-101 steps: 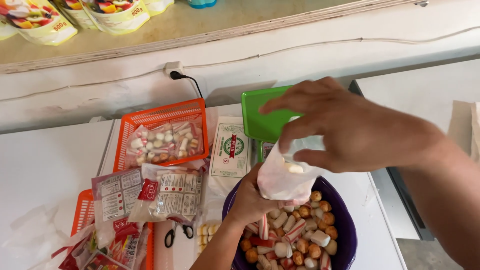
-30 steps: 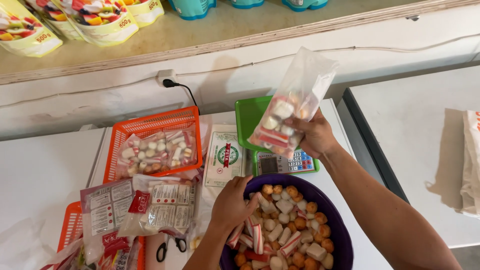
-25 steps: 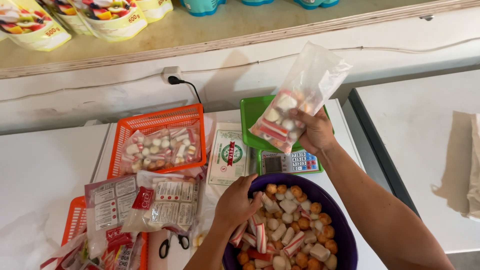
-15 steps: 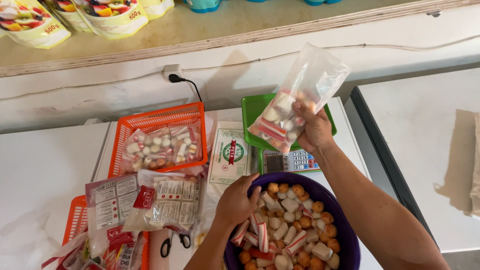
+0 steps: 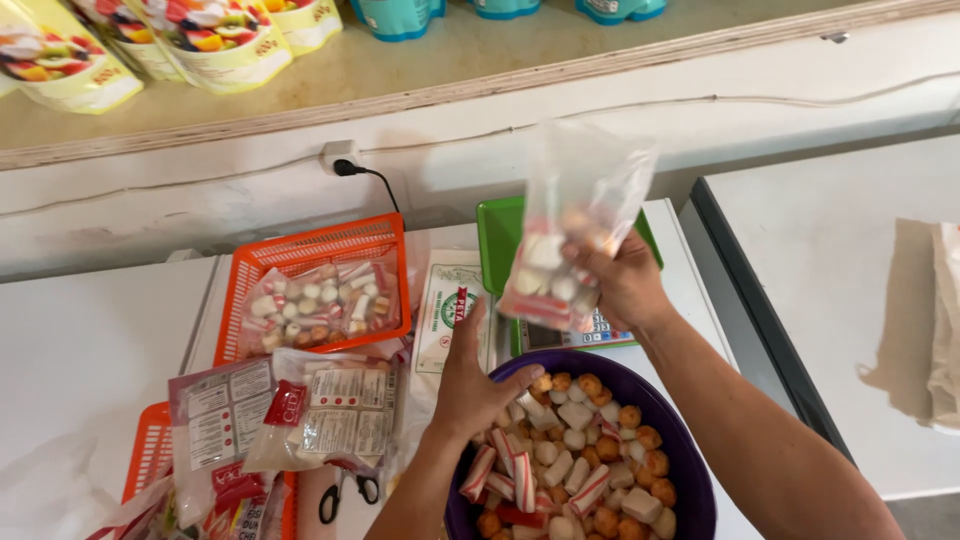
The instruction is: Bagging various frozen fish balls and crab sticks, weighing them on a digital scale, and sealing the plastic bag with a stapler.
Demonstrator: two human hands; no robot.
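Observation:
My right hand (image 5: pixel 622 280) holds up a clear plastic bag (image 5: pixel 570 235) partly filled with mixed white, orange and red-striped food pieces, above a green weighing scale (image 5: pixel 500 245). Fingers spread, my left hand (image 5: pixel 475 375) hovers at the left rim of a purple bowl (image 5: pixel 690 450) and holds nothing. The bowl is full of the same round, cube and striped stick pieces (image 5: pixel 570 460).
An orange basket (image 5: pixel 310 255) with filled bags stands at the left. Printed plastic packages (image 5: pixel 290 415) lie on a second orange basket (image 5: pixel 150 450), with scissors (image 5: pixel 345 490) beside them. A flat white packet (image 5: pixel 447 310) lies by the scale. Pouches line a shelf (image 5: pixel 400 70) above.
My right hand has lifted the filled bag out of the bowl and now lowers it slightly toward the scale. My left hand has come up out of the bowl's contents to its rim.

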